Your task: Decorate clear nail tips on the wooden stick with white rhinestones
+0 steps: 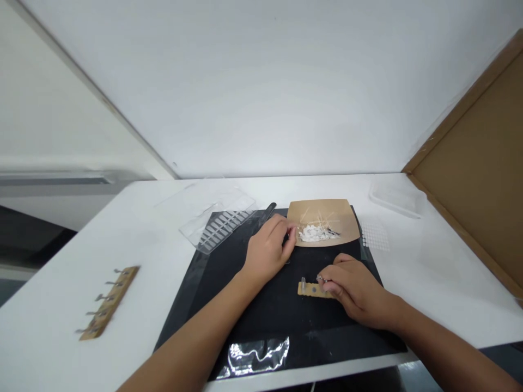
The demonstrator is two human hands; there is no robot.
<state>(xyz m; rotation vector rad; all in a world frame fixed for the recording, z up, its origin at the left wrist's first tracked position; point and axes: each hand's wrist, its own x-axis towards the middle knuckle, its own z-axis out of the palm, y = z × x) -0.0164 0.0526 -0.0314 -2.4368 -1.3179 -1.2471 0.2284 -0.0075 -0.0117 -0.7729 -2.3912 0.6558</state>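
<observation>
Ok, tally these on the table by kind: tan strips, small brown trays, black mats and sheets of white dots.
Tan strips: 2
Small brown trays: 1
Black mats: 1
Sheets of white dots: 1
Total: 5

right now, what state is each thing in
left hand: fingers bent at paper tray
right hand: fingertips at tan strip, grip unclear
tan strip: flat, partly covered
paper tray: open, holding white bits and sticks
black mat: spread flat
wooden strip: lying down, metal pieces sticking out
dot sheet: flat
clear container: lid unclear
</observation>
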